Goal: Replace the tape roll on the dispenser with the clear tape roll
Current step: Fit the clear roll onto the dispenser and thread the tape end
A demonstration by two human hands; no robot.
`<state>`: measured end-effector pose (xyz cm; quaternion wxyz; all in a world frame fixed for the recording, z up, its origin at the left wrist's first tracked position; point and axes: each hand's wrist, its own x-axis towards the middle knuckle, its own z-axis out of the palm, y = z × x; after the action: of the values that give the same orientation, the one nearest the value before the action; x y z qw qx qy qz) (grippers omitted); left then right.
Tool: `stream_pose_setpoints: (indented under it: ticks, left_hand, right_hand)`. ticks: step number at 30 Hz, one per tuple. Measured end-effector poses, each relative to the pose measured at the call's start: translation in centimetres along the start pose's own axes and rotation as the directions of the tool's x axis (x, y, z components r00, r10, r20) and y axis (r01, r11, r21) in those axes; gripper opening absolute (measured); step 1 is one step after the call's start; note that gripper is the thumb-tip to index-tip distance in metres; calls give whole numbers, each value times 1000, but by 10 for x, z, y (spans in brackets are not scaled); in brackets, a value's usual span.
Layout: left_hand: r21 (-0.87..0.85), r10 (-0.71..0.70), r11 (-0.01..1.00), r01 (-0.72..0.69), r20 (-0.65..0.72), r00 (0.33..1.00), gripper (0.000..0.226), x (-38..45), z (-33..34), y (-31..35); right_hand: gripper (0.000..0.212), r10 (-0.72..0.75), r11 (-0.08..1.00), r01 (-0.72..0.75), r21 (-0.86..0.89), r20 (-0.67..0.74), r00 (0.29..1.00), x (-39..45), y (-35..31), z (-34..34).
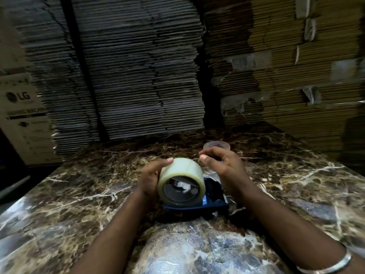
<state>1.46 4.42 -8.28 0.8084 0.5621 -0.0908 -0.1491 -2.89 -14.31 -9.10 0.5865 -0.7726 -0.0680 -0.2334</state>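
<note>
A wide clear tape roll is held above the marble table, its hollow core facing me. My left hand grips the roll from its left side, thumb on top. The dark blue tape dispenser lies on the table just behind and right of the roll, partly hidden by it. My right hand hovers over the dispenser with thumb and forefinger pinched together; a thin clear strip may be between them, but I cannot tell. A small clear roll or core sits on the table behind my right hand.
Tall stacks of flattened cardboard rise along the far edge of the table. A white LG carton stands at the left. A silver bangle is on my right wrist. Crinkled clear film lies on the table near me.
</note>
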Motion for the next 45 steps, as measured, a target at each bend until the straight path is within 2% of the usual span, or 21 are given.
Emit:
stream_pose_setpoints:
  ticks: [3,7,10,12,14,17,18,20,24,25,27,29,34,37,45]
  left_hand:
    - [37,23,999,-23,26,999,22,4,-4,-1]
    - [42,46,998,-49,80,996,27,4,-8,-3]
    - [1,77,997,-78,79,994,38,3,-7,-3]
    - [-13,91,996,-91,68,994,24,4,-9,-3]
    - [-2,97,995,-96,18,995,20,3,-11,-3]
    - [-11,113,994,-113,-7,994,25,4,-11,-6]
    - [-2,140,990,-140,-16,990,18,3,-9,-6]
    - [53,216,975,-216,1,976,19,2,-8,-7]
    - [37,188,981,-191,76,979,6,3,-9,-4]
    - [25,173,984,-177,110,979,11,4,-12,-4]
    - [31,142,988,-153,228,963,35,5,-15,-3]
    - [41,137,987,-155,289,948,45,6,-17,-3]
    - [105,204,967,-232,225,953,30,10,-19,-6]
    - [120,232,959,-258,196,953,31,11,-19,-6]
    - [129,307,928,-349,267,914,38,7,-19,-4]
  right_hand:
    - [14,19,1000,-17,-20,59,998,-1,2,3]
    - [20,28,999,-25,-23,141,990,-4,-1,5]
    - [44,-33,997,47,-60,205,978,-6,-4,3]
    - [66,-28,994,56,-96,272,962,-8,-4,0]
    - [72,-25,989,70,-130,320,947,-10,-5,-2]
    - [65,-52,981,111,-161,333,941,-9,-3,-1]
    - [63,-58,981,114,-156,326,944,-8,-3,0]
    - [59,-69,984,115,-139,303,950,-6,-1,-1]
    - [48,-66,986,107,-126,296,953,-3,2,-2]
    - [48,-65,986,106,-126,297,953,-2,2,-2]
    - [49,-60,986,103,-129,299,952,0,4,-3]
    - [48,-39,988,83,-128,311,950,1,5,-4]
    - [56,-52,991,89,-95,341,939,1,5,-7]
    - [55,-45,995,70,-66,329,943,1,3,-9]
    - [56,-40,995,72,-72,367,929,3,6,-13]
